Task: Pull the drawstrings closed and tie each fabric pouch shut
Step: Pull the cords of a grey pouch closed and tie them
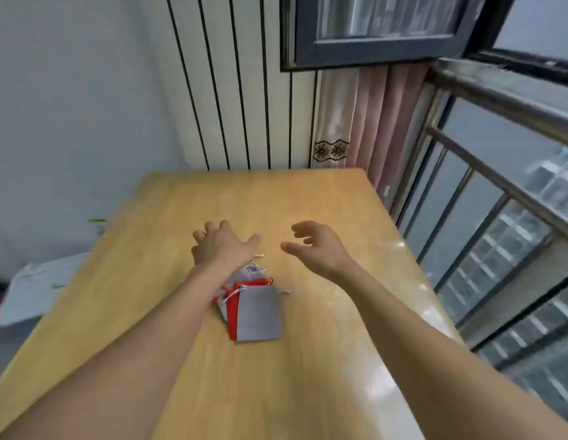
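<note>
A small stack of flat fabric pouches lies in the middle of the wooden table (308,198). A grey pouch (259,314) is on top, a red pouch (233,312) shows under its left edge, and another grey pouch (249,271) pokes out at the far end. White drawstrings trail from their mouths. My left hand (220,244) hovers just beyond the stack with fingers spread, holding nothing. My right hand (317,246) floats to the right of it, fingers loosely curved and empty. My left forearm hides part of the stack's left side.
A window railing (485,192) runs along the table's right edge, with a pink curtain (371,122) at the far right corner. A striped wall panel stands behind the table. Pale furniture (31,287) sits to the left below the table edge.
</note>
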`<state>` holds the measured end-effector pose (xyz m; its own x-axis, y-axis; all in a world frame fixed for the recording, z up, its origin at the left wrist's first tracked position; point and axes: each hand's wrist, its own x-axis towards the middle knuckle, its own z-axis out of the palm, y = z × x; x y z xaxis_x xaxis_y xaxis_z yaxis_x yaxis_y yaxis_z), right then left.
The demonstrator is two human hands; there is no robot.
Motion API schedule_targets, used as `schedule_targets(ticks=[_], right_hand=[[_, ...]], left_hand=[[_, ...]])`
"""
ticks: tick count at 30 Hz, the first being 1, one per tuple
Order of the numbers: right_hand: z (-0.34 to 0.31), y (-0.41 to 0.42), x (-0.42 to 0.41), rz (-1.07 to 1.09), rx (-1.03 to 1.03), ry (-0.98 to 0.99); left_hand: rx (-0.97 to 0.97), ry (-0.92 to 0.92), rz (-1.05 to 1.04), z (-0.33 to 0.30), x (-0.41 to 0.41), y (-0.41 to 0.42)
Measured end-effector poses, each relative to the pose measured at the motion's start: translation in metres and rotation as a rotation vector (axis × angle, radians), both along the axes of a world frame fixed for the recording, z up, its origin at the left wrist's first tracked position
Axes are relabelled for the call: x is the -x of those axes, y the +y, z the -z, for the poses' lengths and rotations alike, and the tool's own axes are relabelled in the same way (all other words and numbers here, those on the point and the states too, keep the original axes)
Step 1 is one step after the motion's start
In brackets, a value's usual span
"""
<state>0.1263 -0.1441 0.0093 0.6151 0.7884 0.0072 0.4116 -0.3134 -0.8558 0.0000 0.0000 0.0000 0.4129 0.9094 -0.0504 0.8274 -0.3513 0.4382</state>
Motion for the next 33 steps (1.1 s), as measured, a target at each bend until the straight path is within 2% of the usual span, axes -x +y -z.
schedule_targets(ticks=[1, 4, 7, 10, 12, 14, 16, 18, 20, 22, 24, 27, 28, 30, 33], right_hand=[[0.041, 0.000, 0.015, -0.055, 0.058, 0.012], [0.101, -0.001, 0.050, -0.275, 0.091, -0.103], [0.139, 0.008, 0.070, -0.356, 0.043, -0.409], [0.149, -0.004, 0.063, -0.252, -0.033, -0.438], [0.145, -0.026, 0.043, -0.195, -0.046, -0.383], [0.139, -0.044, 0.021, -0.224, -0.074, -0.191], [0.132, -0.050, 0.009, -0.247, -0.155, 0.019], [0.131, -0.043, 0.006, -0.177, -0.232, 0.072], [0.133, -0.036, 0.011, -0.120, -0.259, -0.080], [0.135, -0.028, 0.018, -0.147, -0.218, -0.360], [0.137, -0.022, 0.019, -0.135, -0.193, -0.528], [0.139, -0.025, 0.008, -0.020, -0.240, -0.533], [0.140, -0.027, 0.004, 0.031, -0.250, -0.514], [0.142, -0.028, -0.001, 0.091, -0.268, -0.488], [0.140, -0.028, 0.002, 0.002, -0.323, -0.453]], left_hand=[[0.058, 0.093, -0.050, 0.035, 0.014, -0.007], [0.072, 0.064, -0.082, 0.094, 0.038, -0.018], [0.113, -0.229, 0.024, 0.123, 0.041, -0.019], [0.385, -0.640, 0.226, 0.130, 0.042, -0.032], [0.477, -0.753, 0.385, 0.133, 0.050, -0.045], [0.412, -0.790, 0.486, 0.140, 0.056, -0.052], [0.300, -0.828, 0.474, 0.141, 0.056, -0.053], [0.288, -0.866, 0.469, 0.140, 0.049, -0.052], [0.323, -0.880, 0.481, 0.140, 0.041, -0.051], [0.334, -0.910, 0.490, 0.141, 0.039, -0.045], [0.239, -0.912, 0.464, 0.142, 0.038, -0.037], [-0.091, -0.799, 0.372, 0.144, 0.038, -0.029], [-0.143, -0.737, 0.344, 0.145, 0.038, -0.030], [-0.131, -0.647, 0.338, 0.148, 0.038, -0.031], [-0.032, -0.688, 0.388, 0.152, 0.033, -0.029]])
